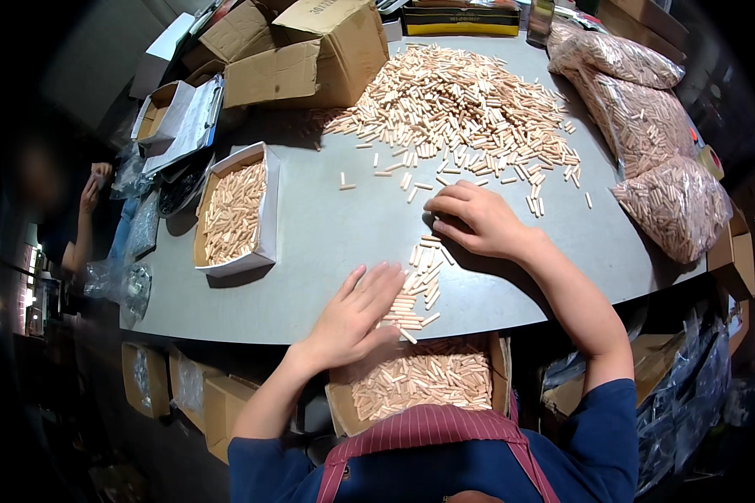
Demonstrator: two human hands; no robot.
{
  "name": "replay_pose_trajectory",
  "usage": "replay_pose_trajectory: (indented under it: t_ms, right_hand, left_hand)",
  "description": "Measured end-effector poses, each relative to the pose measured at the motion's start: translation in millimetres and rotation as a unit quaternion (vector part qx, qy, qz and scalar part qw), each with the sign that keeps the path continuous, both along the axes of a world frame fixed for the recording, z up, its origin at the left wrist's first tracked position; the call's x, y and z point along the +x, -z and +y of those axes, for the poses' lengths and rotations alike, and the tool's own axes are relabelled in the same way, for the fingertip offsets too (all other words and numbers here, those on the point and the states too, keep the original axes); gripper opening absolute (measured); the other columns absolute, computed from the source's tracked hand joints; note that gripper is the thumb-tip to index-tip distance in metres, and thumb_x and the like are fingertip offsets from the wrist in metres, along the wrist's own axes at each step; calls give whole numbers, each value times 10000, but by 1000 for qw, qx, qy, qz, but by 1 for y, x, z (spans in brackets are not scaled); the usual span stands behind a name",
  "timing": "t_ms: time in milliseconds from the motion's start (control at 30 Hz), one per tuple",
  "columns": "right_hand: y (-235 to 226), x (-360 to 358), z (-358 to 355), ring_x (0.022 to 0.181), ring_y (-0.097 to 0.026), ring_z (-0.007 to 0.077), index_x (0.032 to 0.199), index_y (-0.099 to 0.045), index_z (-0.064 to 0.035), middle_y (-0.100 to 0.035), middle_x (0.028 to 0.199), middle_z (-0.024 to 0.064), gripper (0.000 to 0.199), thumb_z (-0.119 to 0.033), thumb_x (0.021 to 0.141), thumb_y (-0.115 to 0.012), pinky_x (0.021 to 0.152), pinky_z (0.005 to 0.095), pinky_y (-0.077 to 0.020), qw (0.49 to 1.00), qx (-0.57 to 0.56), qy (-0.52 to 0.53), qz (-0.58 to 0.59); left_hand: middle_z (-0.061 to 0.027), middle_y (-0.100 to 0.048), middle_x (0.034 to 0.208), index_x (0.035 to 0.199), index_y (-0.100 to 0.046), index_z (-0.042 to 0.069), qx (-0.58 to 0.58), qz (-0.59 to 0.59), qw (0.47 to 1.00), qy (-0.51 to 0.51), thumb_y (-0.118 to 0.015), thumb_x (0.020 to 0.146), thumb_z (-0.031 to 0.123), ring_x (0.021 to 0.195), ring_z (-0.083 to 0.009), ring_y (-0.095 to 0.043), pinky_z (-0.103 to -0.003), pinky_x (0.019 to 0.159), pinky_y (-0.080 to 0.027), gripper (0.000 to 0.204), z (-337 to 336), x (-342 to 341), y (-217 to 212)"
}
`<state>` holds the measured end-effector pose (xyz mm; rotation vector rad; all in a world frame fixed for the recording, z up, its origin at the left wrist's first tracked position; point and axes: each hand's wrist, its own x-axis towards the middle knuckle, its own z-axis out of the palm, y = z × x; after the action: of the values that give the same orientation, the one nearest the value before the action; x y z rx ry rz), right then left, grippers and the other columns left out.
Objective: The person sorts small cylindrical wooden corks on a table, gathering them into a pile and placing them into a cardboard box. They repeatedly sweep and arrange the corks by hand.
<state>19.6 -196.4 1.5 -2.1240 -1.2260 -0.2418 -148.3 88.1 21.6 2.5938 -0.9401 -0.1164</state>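
Observation:
My left hand [361,314] lies with its fingers stretched out at the table's near edge, against the left side of a small group of wooden dowels [424,281]. Over the table, my right hand [476,216] is palm down with bent fingers, slightly apart, just beyond that group; its fingertips are partly hidden and no dowel shows in it. A large heap of the same short pale dowels [470,96] spreads across the far side, with loose ones scattered before it. Below the edge, in front of my body, an open cardboard box [341,408] holds many dowels.
On the grey table [327,218], a white box [268,201] full of dowels stands at left. An open carton [344,63] lies behind it. Stacked clear bags [671,201] of dowels line the right edge. Another person's hand [92,189] shows at far left.

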Motion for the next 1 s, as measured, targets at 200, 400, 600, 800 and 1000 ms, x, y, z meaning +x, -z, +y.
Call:
replay_pose_trajectory:
  t_ms: [200,400,600,800,1000]
  right_hand:
    - [1,-7,5,926,-645,316,922,-696,-87,-641,942,82,119,-123,830,-762,788,442,-543,998,-4,-55,-39]
    - [-7,-26,11,902,-650,268,920,-653,-61,-632,941,76,115,-104,823,-699,836,395,-536,971,-127,-26,-201]
    - [-6,-34,20,928,-633,276,894,-621,-60,-607,929,97,131,-156,828,-682,868,400,-502,964,-154,15,-218]
    - [0,-9,5,931,-635,389,1015,-611,-33,-619,968,158,117,-84,925,-667,806,470,-526,997,-46,38,-53]
    - [9,26,-11,875,-633,271,1044,-652,-10,-656,941,130,187,-196,1028,-643,794,389,-510,983,115,63,131]
  left_hand:
    - [-199,-458,1652,1613,-432,9,-97,63,993,22,-645,1023,440,1566,-387,-382,-545,1300,-230,761,5,-23,1]
    - [-156,-634,1484,1476,-595,-26,-480,271,811,-195,-538,1122,238,1386,-235,-578,-378,1202,-409,445,14,-19,11]
    - [-107,-707,1351,1333,-671,-22,-490,195,817,-235,-494,1147,212,1250,-174,-633,-336,1127,-449,348,1,26,12]
    - [-106,-685,1390,1425,-627,-21,-409,146,884,-175,-503,1139,204,1300,-176,-614,-331,1136,-452,385,-26,73,18]
    - [-139,-694,1391,1388,-680,47,-331,219,918,6,-525,1097,204,1382,-280,-584,-392,1168,-434,366,-57,103,14]
